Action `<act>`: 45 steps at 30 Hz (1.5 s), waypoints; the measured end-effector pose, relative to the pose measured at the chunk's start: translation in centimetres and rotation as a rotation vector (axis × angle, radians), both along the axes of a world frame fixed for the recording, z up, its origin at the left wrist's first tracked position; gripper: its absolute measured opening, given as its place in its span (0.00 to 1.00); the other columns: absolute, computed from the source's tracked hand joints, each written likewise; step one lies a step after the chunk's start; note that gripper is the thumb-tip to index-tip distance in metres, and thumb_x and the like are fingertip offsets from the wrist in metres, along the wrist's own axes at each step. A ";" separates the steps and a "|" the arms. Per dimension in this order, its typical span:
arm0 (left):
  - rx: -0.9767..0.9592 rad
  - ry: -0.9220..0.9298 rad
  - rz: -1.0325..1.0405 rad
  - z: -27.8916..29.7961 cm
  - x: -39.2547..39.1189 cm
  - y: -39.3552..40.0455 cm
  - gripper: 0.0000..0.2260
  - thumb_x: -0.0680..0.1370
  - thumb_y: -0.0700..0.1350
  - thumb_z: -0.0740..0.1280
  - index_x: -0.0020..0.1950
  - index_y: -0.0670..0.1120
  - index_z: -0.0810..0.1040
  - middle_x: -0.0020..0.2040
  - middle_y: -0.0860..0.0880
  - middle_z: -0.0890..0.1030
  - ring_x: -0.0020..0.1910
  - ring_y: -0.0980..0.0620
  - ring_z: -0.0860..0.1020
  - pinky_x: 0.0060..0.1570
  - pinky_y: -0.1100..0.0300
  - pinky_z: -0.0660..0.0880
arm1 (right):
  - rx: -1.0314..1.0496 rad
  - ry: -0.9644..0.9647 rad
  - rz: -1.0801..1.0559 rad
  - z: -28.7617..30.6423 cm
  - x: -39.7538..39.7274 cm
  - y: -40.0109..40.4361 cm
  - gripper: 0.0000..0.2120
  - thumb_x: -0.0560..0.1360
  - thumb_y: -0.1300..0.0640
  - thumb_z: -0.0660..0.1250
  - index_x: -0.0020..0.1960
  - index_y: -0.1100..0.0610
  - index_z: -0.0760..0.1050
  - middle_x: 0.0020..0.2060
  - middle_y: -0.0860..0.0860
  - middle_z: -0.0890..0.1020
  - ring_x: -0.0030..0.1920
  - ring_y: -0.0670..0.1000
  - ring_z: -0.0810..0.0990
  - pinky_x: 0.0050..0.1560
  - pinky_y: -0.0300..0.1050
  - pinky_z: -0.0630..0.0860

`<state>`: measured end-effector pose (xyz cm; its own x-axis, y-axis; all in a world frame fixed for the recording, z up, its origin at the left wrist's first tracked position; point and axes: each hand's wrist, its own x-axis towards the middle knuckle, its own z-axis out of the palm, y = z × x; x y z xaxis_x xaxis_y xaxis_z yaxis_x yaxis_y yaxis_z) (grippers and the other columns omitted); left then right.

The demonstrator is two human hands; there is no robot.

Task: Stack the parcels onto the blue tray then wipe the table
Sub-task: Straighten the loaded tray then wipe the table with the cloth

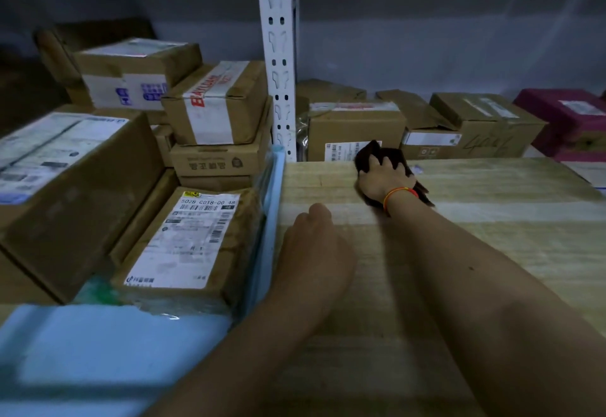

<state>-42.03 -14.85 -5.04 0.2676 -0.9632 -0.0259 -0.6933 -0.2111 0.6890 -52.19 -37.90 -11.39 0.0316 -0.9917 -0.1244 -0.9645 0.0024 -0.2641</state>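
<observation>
Several brown cardboard parcels (193, 242) are stacked on the blue tray (98, 344) at the left. A taped parcel (216, 105) tops the pile. My right hand (382, 180) presses a dark cloth (398, 162) flat on the wooden table (459, 269) near its far edge. A red string circles that wrist. Beside the tray's right rim, my left hand (314, 249) rests on the table with fingers curled under and nothing visible in it.
A white slotted shelf post (278, 55) stands behind the tray. More cardboard boxes (354, 128) and a magenta box (567, 115) sit on the shelf beyond the table's far edge. A grey wall is behind.
</observation>
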 end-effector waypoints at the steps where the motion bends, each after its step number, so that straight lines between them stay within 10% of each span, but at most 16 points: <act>1: -0.009 0.003 0.001 0.0 0.1 0.1 0.14 0.81 0.42 0.58 0.66 0.49 0.66 0.60 0.50 0.72 0.57 0.52 0.73 0.57 0.52 0.75 | 0.000 -0.003 0.033 0.0 0.3 -0.2 0.28 0.82 0.43 0.49 0.80 0.50 0.50 0.79 0.53 0.53 0.78 0.62 0.51 0.75 0.64 0.51; 25: -0.023 -0.046 0.060 0.5 1.2 1.0 0.11 0.83 0.41 0.56 0.64 0.45 0.68 0.57 0.45 0.75 0.51 0.51 0.74 0.43 0.60 0.68 | 0.034 -0.136 0.614 0.9 7.0 6.9 0.24 0.81 0.54 0.58 0.77 0.45 0.61 0.76 0.50 0.65 0.74 0.55 0.64 0.71 0.52 0.62; 32: -0.043 -0.009 0.065 1.5 1.3 3.2 0.10 0.82 0.39 0.54 0.61 0.44 0.69 0.50 0.44 0.74 0.42 0.51 0.72 0.33 0.62 0.64 | 0.122 -0.309 0.657 0.7 5.0 11.9 0.18 0.80 0.58 0.60 0.60 0.34 0.72 0.62 0.49 0.78 0.58 0.54 0.75 0.63 0.52 0.71; 36: -0.056 0.055 0.081 2.0 1.5 4.2 0.09 0.81 0.40 0.56 0.60 0.43 0.71 0.49 0.47 0.73 0.47 0.50 0.72 0.42 0.56 0.70 | 0.193 -0.441 0.618 0.5 3.8 14.9 0.14 0.80 0.61 0.60 0.49 0.43 0.77 0.51 0.49 0.80 0.56 0.55 0.75 0.61 0.52 0.70; 45: -0.055 0.131 0.177 1.5 1.8 6.6 0.14 0.79 0.39 0.57 0.63 0.46 0.72 0.64 0.42 0.74 0.60 0.42 0.73 0.57 0.52 0.73 | 0.266 -0.416 0.644 -0.7 1.5 20.8 0.27 0.72 0.61 0.64 0.68 0.42 0.73 0.71 0.46 0.72 0.70 0.53 0.70 0.70 0.55 0.68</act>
<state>-40.20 -8.29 -3.52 0.4300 -0.9026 -0.0201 -0.5529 -0.2809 0.7845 -50.71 -17.10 -12.14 0.6816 -0.7021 -0.2061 -0.6210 -0.4062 -0.6704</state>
